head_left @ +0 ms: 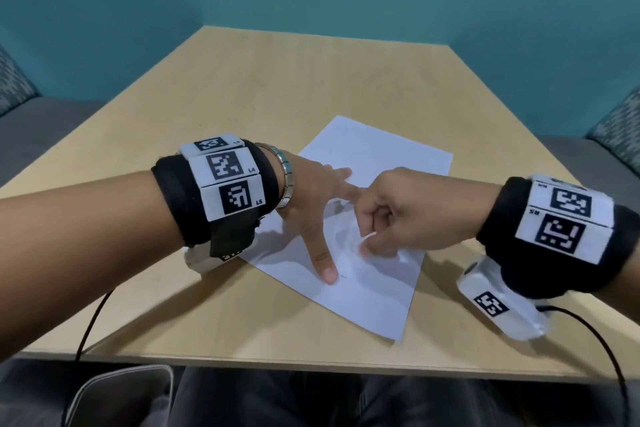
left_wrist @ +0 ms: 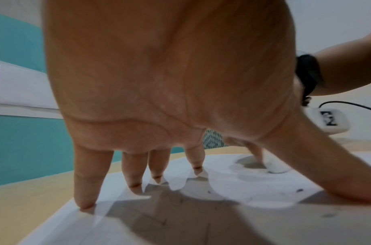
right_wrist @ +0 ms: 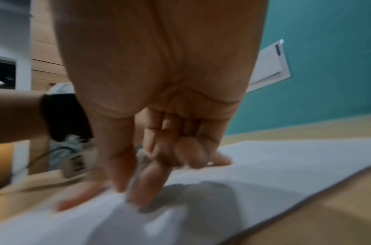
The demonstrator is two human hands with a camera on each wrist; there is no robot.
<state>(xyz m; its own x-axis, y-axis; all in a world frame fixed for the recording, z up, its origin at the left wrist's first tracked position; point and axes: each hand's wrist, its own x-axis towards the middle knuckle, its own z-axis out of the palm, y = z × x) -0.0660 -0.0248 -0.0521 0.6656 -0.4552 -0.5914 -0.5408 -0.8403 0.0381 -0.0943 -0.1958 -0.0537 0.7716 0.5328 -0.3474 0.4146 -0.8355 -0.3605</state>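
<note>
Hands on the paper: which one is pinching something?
The right hand: its curled fingers and thumb pinch a small white piece against the paper. The left hand holds nothing; its fingers are spread straight, pressing it down.

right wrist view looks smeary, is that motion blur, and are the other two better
Right wrist view: motion blur smears the right hand, its eraser and the paper. Left wrist view: sharper, the left hand throws several overlapping shadows on the paper. Head view: mostly crisp, wide-angle bends the table.
</note>
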